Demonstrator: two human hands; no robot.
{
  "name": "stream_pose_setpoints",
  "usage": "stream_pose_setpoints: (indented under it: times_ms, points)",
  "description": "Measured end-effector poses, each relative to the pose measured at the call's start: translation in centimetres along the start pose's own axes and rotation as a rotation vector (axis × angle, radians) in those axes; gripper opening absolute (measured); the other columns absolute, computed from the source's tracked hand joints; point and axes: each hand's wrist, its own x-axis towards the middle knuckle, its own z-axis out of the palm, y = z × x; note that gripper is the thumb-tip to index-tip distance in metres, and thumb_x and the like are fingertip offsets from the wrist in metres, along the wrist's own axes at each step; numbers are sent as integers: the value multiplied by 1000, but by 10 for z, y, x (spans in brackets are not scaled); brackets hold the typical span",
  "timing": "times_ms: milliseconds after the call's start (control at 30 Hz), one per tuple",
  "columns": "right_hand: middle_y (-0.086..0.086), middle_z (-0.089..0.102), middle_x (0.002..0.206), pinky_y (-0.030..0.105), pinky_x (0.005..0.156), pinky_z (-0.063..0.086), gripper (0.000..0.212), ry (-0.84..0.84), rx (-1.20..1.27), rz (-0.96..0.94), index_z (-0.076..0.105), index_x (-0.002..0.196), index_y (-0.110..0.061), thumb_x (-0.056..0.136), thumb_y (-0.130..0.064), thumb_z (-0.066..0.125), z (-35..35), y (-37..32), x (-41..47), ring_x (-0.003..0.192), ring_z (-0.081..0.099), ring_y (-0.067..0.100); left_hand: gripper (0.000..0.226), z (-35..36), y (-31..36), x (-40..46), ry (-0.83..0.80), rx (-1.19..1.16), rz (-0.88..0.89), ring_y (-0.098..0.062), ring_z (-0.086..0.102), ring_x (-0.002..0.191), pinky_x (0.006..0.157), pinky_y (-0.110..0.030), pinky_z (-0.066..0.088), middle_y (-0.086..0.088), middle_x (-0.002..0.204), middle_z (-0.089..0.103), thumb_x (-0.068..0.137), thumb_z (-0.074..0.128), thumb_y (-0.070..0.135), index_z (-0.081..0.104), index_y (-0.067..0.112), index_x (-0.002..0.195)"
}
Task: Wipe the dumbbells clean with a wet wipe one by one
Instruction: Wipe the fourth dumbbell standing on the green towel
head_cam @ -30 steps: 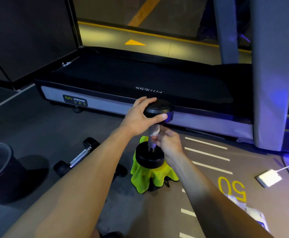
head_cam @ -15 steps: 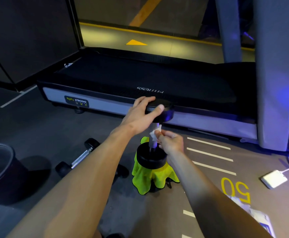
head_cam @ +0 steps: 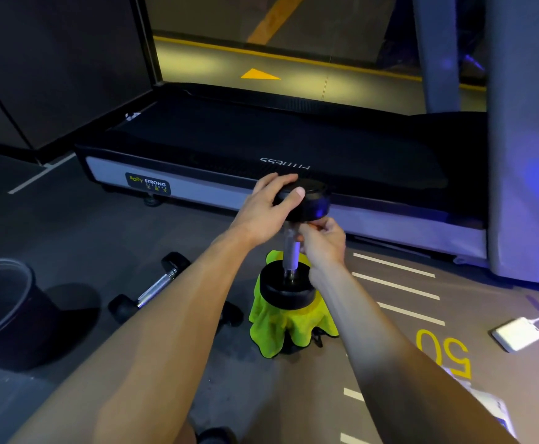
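Centrally in the frame, an upright dumbbell (head_cam: 295, 248) stands on a yellow-green cloth (head_cam: 281, 325). Left hand (head_cam: 266, 208) grips its top head; right hand (head_cam: 322, 241) fingers curl around the handle's upper end, wipe hidden. Another dumbbell (head_cam: 152, 288) lies lower left.

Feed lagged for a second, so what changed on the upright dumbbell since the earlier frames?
The right hand slid the wipe up the handle, from near the lower head to just under the top head. The left hand stayed gripping the top head of the upright dumbbell, which remains standing on the yellow cloth.
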Motion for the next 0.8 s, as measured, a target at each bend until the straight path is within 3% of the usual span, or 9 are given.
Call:
stream_pose_setpoints:
  times_ms: [67,167,233,367,467,633,733,800]
  points:
    - [3,68,68,19,48,45,32,-47,-90,59,54,83,-20,79,-7,83,-7,15,-4,45,57,7,48,1,0,0,5,4,7,-14,31,149,124,-41,27,10,162,28,99,51,60,49,45,145]
    - [4,69,67,28,61,48,38,-57,-401,142,51,72,-21,71,-21,89,-15,47,-11,57,56,17,48,4,3,-1,2,3,17,-13,30,150,123,-38,26,12,163,27,99,52,60,50,45,145]
    - [6,69,72,34,69,52,38,39,-328,119,51,70,-19,71,-26,88,-7,45,-11,63,55,21,50,9,4,-2,-3,7,29,-14,30,149,124,-41,26,12,162,27,96,53,63,51,46,144]
    - [-4,71,83,25,70,48,19,181,-201,-81,70,90,-18,76,-22,83,3,10,-3,75,63,19,55,16,10,-1,6,8,28,-19,30,149,123,-46,29,12,162,28,90,52,67,52,48,141]
    - [-5,67,74,27,69,47,25,126,-262,-105,64,81,-17,75,-27,86,-9,18,-4,67,58,15,51,21,15,1,-2,22,29,-21,30,149,121,-47,30,13,162,27,92,54,65,52,50,141]
    - [2,62,56,25,51,42,42,-18,-387,133,52,64,-19,70,-29,92,-32,51,-6,48,52,15,49,25,18,3,-40,4,39,-20,30,148,121,-47,31,16,160,29,89,57,65,54,53,137]
    - [4,68,62,27,57,46,41,-74,-455,183,56,63,-18,61,-30,96,-38,41,5,52,57,18,47,26,20,4,-40,-2,44,-19,30,148,121,-45,30,15,160,30,91,60,61,55,51,137]
    - [3,70,67,32,64,49,46,-45,-449,130,60,67,-18,47,-45,93,-38,30,10,61,60,20,47,28,20,5,-41,-12,31,-19,29,149,121,-45,31,15,161,29,91,60,61,55,51,137]
